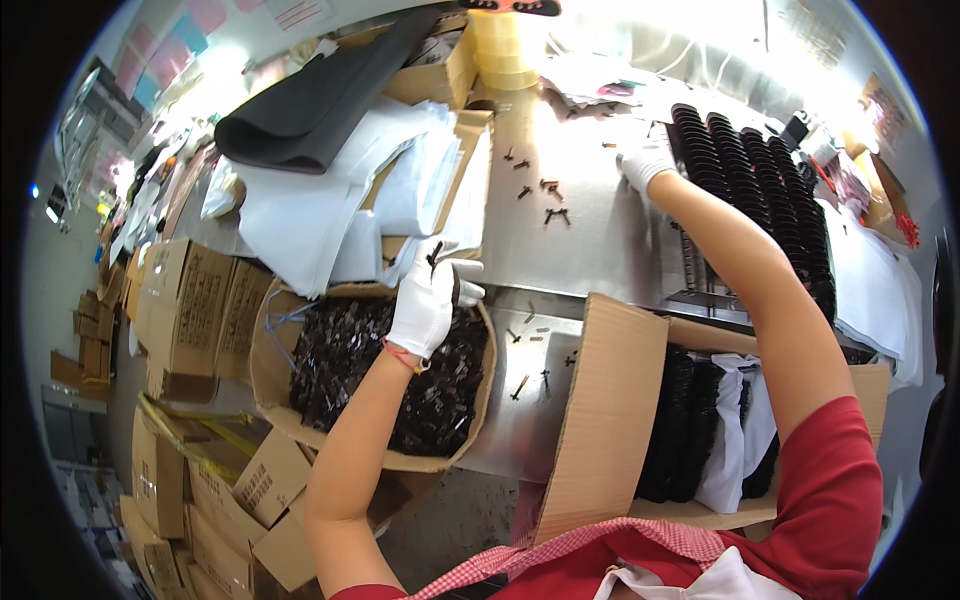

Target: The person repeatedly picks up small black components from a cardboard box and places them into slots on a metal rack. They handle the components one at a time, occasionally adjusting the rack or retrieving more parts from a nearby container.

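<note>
My left hand (424,305), in a white glove, is closed on a small dark piece (434,254) that sticks up from its fingers. It hangs over the far edge of a carton (263,385) filled with many small shiny black parts (345,350). My right hand (646,163), also gloved in white, reaches across the metal table (600,240) to the left side of a rack of black ribbed rows (745,170). Glare blurs its fingers, so their grip is unclear. A small brass-coloured piece (608,145) lies just left of them.
Several small dark parts (553,190) lie scattered on the table. White sheets (300,220) and a black mat (320,100) cover the left side. An opened carton (610,400) with black rows and white cloth stands near me at right. Stacked cartons (190,310) stand at left.
</note>
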`<control>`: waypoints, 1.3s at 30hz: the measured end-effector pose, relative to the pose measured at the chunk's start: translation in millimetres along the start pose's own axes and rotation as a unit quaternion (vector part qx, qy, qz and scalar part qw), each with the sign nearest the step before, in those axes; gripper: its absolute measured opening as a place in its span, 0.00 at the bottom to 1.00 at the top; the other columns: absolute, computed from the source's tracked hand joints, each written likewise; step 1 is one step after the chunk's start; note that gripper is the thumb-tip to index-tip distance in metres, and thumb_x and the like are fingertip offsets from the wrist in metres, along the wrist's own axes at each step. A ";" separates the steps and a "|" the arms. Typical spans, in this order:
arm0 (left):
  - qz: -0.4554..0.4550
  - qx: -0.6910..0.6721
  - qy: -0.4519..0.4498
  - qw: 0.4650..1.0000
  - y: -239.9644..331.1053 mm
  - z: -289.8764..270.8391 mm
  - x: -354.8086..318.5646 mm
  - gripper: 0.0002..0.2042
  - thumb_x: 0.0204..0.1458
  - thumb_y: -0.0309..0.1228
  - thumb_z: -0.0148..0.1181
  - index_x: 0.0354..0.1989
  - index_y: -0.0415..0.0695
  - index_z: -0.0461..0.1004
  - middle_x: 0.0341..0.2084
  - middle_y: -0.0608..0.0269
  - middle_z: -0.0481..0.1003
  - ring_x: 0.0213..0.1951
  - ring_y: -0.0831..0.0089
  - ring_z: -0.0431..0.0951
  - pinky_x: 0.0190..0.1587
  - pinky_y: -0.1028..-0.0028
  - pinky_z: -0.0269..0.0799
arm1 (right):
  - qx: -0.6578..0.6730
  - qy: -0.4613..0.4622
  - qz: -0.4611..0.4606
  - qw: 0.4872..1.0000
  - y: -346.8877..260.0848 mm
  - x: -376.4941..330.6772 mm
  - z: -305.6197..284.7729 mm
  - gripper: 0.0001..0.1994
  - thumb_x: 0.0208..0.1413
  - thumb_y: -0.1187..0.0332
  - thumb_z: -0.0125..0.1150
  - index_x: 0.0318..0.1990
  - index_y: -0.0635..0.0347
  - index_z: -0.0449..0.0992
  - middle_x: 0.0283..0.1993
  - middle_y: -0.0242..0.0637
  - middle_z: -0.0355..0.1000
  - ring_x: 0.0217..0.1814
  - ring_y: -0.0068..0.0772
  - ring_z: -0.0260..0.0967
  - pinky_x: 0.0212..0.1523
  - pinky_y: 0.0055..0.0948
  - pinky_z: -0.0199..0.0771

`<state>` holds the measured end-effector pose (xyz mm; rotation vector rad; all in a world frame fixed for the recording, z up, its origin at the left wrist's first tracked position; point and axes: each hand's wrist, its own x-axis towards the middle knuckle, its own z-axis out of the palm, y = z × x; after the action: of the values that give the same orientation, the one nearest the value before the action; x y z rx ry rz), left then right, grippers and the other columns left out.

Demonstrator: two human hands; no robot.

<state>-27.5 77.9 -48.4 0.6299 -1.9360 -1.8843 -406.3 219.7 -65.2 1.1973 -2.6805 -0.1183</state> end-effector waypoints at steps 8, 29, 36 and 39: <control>-0.084 0.069 0.033 0.993 -14.8 -36.9 -50.1 0.10 0.64 0.30 0.49 0.49 0.39 0.68 0.32 0.60 0.75 0.26 0.78 0.75 0.28 0.78 0.74 | 0.200 -0.064 -0.115 0.971 -44.0 -13.0 -48.5 0.12 0.59 0.59 0.57 0.33 0.55 0.82 0.32 0.41 0.77 0.31 0.39 0.76 0.40 0.35 0.76; 0.195 0.106 0.044 0.974 6.9 26.5 -111.1 0.43 0.47 0.20 0.69 0.70 0.46 0.49 0.55 0.59 0.67 0.51 0.73 0.73 0.47 0.73 0.76 | 0.589 -0.093 -0.188 0.781 -223.8 -215.6 -134.7 0.15 0.58 0.66 0.55 0.48 0.64 0.65 0.40 0.51 0.74 0.41 0.49 0.74 0.45 0.39 0.74; -0.063 -0.209 0.027 0.975 11.2 -0.2 -159.9 0.22 0.60 0.24 0.53 0.63 0.48 0.59 0.38 0.64 0.75 0.35 0.75 0.78 0.31 0.69 0.83 | 0.792 -0.130 -0.190 0.566 -253.9 -229.9 -146.3 0.12 0.60 0.62 0.59 0.44 0.57 0.66 0.36 0.34 0.67 0.39 0.27 0.64 0.42 0.31 0.70; -0.002 -0.276 0.063 0.959 15.9 -12.9 -179.4 0.24 0.58 0.25 0.55 0.64 0.53 0.61 0.51 0.60 0.73 0.45 0.68 0.78 0.32 0.70 0.77 | 0.736 0.018 -0.165 0.656 -258.7 -229.5 -156.2 0.14 0.56 0.60 0.66 0.38 0.57 0.68 0.35 0.37 0.70 0.37 0.31 0.69 0.40 0.32 0.72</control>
<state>128.1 166.0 -23.6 0.5560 -1.2393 -2.1903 -34.9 219.1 12.2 1.8082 -2.0472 2.3276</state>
